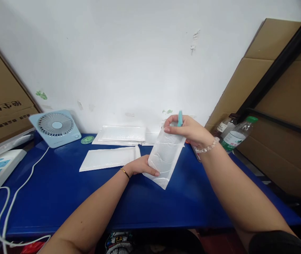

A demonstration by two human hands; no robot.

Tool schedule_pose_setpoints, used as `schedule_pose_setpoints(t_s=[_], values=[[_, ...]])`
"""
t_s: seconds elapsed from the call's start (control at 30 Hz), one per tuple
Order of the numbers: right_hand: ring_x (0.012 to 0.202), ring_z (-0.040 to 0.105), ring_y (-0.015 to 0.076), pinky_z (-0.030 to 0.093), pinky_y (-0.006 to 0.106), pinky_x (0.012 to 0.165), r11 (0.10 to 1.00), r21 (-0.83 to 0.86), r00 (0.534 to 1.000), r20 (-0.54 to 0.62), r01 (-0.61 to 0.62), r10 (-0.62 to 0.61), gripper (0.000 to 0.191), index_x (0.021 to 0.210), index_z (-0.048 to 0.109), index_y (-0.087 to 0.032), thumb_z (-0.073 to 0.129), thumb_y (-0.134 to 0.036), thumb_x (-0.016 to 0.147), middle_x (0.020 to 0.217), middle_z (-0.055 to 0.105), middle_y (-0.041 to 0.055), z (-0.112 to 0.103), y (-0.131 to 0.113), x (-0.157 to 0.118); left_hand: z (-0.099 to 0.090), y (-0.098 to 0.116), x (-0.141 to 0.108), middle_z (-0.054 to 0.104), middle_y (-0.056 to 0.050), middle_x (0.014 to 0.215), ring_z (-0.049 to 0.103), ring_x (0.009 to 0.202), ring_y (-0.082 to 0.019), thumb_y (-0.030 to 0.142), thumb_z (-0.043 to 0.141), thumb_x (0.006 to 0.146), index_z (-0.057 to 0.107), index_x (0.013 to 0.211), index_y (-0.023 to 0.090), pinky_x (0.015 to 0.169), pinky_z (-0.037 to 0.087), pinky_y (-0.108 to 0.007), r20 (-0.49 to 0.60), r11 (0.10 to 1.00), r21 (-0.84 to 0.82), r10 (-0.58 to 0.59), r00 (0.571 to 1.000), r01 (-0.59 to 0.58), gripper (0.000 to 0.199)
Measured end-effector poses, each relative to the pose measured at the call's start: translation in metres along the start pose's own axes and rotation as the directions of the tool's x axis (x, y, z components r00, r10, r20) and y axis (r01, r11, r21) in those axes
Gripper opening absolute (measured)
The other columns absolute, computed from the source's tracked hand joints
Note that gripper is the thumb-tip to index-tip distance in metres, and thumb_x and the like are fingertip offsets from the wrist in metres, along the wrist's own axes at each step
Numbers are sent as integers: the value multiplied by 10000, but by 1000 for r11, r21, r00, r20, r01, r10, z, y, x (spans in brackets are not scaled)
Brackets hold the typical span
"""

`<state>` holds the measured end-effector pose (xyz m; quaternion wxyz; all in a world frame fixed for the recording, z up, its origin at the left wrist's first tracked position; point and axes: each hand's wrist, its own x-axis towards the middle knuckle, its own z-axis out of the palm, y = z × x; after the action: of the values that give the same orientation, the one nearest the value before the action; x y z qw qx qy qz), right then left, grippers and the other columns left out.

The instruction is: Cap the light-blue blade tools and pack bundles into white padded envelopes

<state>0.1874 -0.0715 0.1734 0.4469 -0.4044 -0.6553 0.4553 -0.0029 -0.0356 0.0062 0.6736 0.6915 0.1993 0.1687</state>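
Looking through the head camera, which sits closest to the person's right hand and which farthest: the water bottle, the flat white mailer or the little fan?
From the right hand:
1. Water bottle, just to its right.
2. Flat white mailer, lying left of centre on the blue table.
3. Desk fan, far left against the wall.

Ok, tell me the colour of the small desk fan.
Pale blue fan, white grille; head view.

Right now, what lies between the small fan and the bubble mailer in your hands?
In the head view, a flat white mailer lies on the blue table between fan and held bubble mailer.
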Motion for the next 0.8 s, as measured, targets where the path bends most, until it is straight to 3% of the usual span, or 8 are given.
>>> schedule_pose_setpoints(t_s=[0.23, 0.37, 0.47, 0.57, 0.67, 0.73, 0.8], values=[[615, 572, 121, 431, 214, 501, 993, 112, 994, -101, -36, 48, 135, 848, 693, -177, 654, -268, 756, 752, 663, 21, -10, 17, 4, 1, 1, -1, 662, -104, 1119, 605, 1018, -247, 287, 821, 570, 631, 1123, 162, 939, 446, -407, 16, 999, -41, -12, 1000, 13, 598], [541, 551, 112, 410, 202, 449, 980, 188, 984, -148, -70, 99, 336, 993, 668, -217, 614, -98, 684, 751, 666, -5, -21, 36, 3, 4, 1, 1, 680, -101, 1072, 624, 970, -245, 309, 812, 585, 649, 1081, 148, 900, 468, -396, 35, 996, -73, -39, 999, 42, 547], [501, 526, 95, 390, 192, 433, 984, 160, 982, -156, -80, 105, 383, 1009, 668, -200, 627, -74, 649, 757, 676, 1, -28, 43, 1, 7, 3, 1, 678, -97, 1073, 624, 970, -236, 344, 783, 635, 649, 1080, 151, 894, 470, -386, 8, 990, -126, -63, 998, 64, 504], [570, 572, 116, 434, 211, 487, 986, 143, 983, -153, -82, 104, 352, 1044, 669, -197, 676, -188, 692, 810, 690, 28, -33, 45, -5, 8, 5, -1, 676, -98, 1076, 627, 961, -224, 351, 758, 674, 647, 1079, 151, 877, 477, -372, -13, 973, -208, -110, 994, 105, 465], [828, 645, 218, 517, 312, 649, 970, 235, 977, -184, -58, 104, 466, 1149, 625, -220, 591, -489, 771, 989, 691, 84, -35, 55, -20, 6, 4, -4, 692, -99, 1024, 647, 887, -217, 315, 793, 626, 655, 1043, 138, 810, 501, -346, 5, 934, -318, -170, 985, 163, 473], [995, 619, 274, 521, 389, 758, 968, 250, 961, -275, 35, 36, 614, 1194, 598, -235, 447, -658, 775, 1142, 649, 101, -34, 67, -33, 4, 2, -5, 705, -97, 954, 659, 794, -203, 310, 813, 581, 661, 1006, 125, 744, 517, -324, 14, 890, -414, -203, 979, 190, 488], [1097, 575, 303, 497, 426, 849, 971, 192, 947, -312, 141, -75, 663, 1229, 577, -250, 492, -675, 727, 1250, 596, 92, -29, 80, -45, 3, 0, -7, 710, -94, 887, 657, 721, -190, 311, 818, 551, 658, 988, 113, 684, 524, -304, 43, 844, -496, -210, 977, 203, 506]])
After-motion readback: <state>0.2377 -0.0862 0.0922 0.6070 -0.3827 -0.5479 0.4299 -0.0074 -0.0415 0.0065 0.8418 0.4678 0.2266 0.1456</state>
